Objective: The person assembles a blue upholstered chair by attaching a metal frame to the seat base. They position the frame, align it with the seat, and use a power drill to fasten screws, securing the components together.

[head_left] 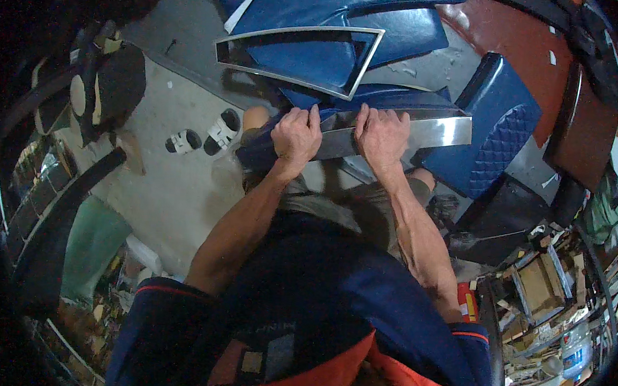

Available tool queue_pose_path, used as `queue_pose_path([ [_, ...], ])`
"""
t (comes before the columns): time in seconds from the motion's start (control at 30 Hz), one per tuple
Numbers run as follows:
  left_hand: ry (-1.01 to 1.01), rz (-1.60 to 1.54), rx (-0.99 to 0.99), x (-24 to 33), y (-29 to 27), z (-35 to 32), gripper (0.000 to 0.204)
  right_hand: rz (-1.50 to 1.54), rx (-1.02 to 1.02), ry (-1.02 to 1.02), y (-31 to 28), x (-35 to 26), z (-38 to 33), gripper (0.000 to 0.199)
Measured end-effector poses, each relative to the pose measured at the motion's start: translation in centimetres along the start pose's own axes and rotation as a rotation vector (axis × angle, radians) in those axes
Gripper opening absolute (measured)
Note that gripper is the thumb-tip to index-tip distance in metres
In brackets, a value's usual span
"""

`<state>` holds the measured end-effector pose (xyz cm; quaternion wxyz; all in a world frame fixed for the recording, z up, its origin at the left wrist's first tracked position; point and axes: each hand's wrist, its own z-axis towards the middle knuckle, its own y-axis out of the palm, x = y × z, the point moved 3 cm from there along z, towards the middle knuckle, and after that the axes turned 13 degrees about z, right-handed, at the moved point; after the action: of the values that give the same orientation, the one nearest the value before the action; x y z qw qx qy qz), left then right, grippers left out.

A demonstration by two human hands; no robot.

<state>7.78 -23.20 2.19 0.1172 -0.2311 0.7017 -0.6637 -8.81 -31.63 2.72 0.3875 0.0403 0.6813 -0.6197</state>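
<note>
In front of my lap is a shiny metal frame (445, 132) with a broad flat side. Dark blue leather-like material (405, 98) lies along its far edge. My left hand (298, 138) is closed over the frame toward its left part. To the right, my right hand (383, 137) grips the same edge, its fingers curled over the far side. The fingertips of both hands are partly hidden. Just beyond lies a second, four-sided metal frame (369, 60), resting over blue padded pieces.
Glossy blue padded panels (401, 33) lie on the floor ahead, and a quilted blue panel (490, 129) is at the right. Brown panels (583, 130) lie farther right. White sandals (221, 131) sit on the floor at left. A cluttered wooden box (540, 287) stands at lower right.
</note>
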Motion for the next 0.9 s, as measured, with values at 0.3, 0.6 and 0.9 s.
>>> queue_pose_path([
  [0.3,0.023,0.07,0.061,-0.1,0.7,-0.1,0.032,-0.008,-0.019,0.02,-0.1,0.2,0.3,0.028],
  [0.6,0.044,-0.005,0.168,-0.8,1.3,-1.0,0.036,0.012,0.09,-0.044,-0.1,0.1,-0.9,0.032],
  [0.9,0.441,-0.26,0.02,-5.0,-3.2,-4.5,0.045,-0.127,0.225,-0.115,2.0,1.3,-0.5,0.044],
])
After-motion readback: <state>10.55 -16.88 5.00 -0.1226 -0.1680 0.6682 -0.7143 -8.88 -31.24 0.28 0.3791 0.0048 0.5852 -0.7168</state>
